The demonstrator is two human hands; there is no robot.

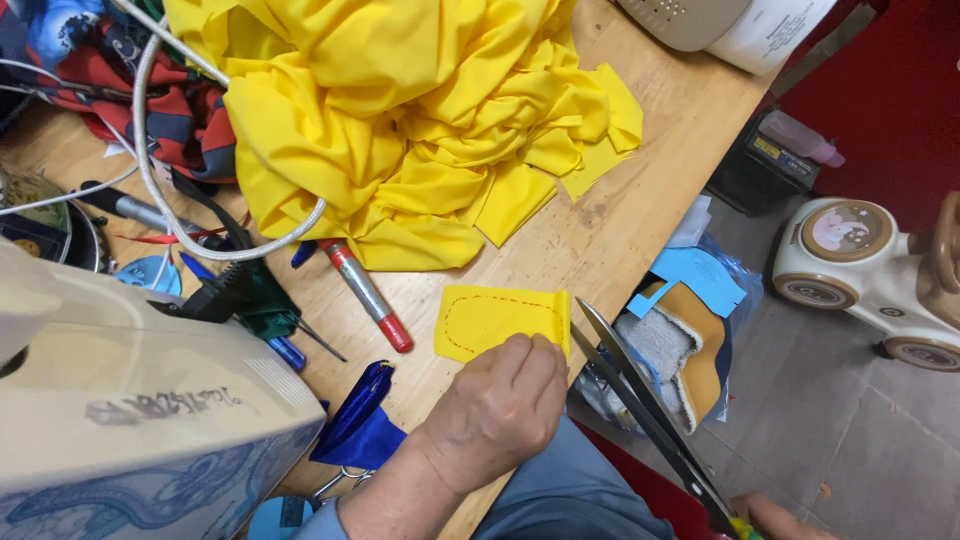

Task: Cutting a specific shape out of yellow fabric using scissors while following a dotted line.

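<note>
My left hand (495, 415) pinches the near edge of a small yellow fabric piece (495, 315) marked with a red dashed outline, holding it at the wooden table's edge. My right hand (775, 518), mostly out of frame at the bottom right, grips a pair of large scissors (640, 400). Their blades stand apart, with the tips right at the right edge of the yellow piece.
A heap of yellow cloth (400, 110) fills the table's middle. A red-tipped marker (365, 292), blue fabric (360, 420), cables and a sewing machine (130, 400) lie left. Beyond the wooden table (640, 190) are bags of scraps (690, 330) and a ride-on toy car (880, 270) on the floor.
</note>
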